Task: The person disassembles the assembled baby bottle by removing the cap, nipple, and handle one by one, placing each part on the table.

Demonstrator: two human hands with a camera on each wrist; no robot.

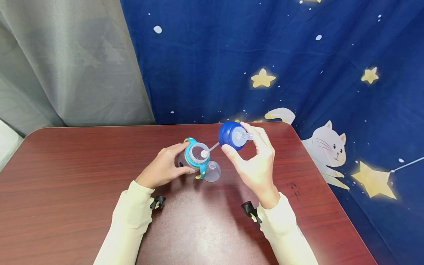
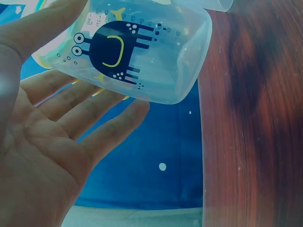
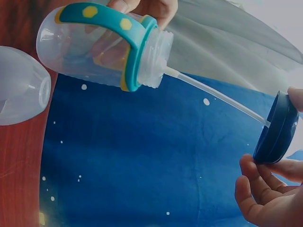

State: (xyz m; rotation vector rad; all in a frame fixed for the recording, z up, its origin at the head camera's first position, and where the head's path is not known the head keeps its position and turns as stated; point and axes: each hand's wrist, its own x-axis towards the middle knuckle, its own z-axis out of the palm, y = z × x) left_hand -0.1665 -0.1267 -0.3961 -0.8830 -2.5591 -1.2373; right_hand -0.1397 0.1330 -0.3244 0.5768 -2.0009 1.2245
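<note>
My left hand grips a clear baby bottle between thumb and fingers. A teal handle ring with yellow spots surrounds its neck, and a dark cartoon creature decorates the side in the left wrist view. The bottle's mouth is uncovered. My right hand pinches a blue screw collar with a clear teat, up and to the right of the bottle. From the collar's underside a thin straw runs to the bottle's mouth, its white weighted end at the opening.
A clear dome cap stands on the reddish-brown table, just right of the bottle. Behind the table hang a grey curtain and a blue star-patterned curtain. A small black device is at the left cuff.
</note>
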